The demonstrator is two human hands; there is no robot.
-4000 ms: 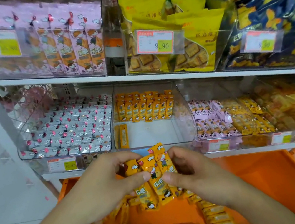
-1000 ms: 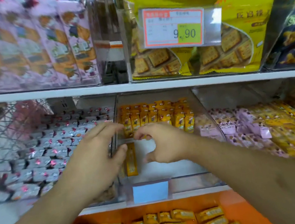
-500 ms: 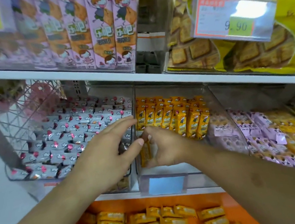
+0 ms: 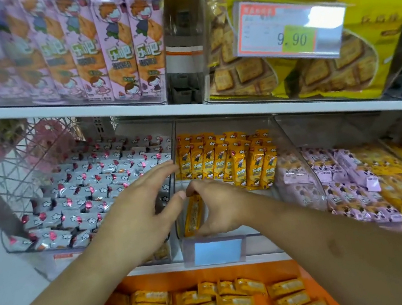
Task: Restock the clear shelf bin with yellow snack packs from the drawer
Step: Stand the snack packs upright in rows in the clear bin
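Right hand point(image 4: 219, 202) fingers pinch a yellow pack point(image 4: 193, 216) inside the bin point(image 4: 297, 162) (left hand point(image 4: 141, 213) spread, empty).

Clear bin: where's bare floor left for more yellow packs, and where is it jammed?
Bare floor in the clear bin lies in front of the standing yellow packs, toward the front lip by the blue tag. A lone pack leans on the left wall, at the right hand. The back is packed; left hand open outside.
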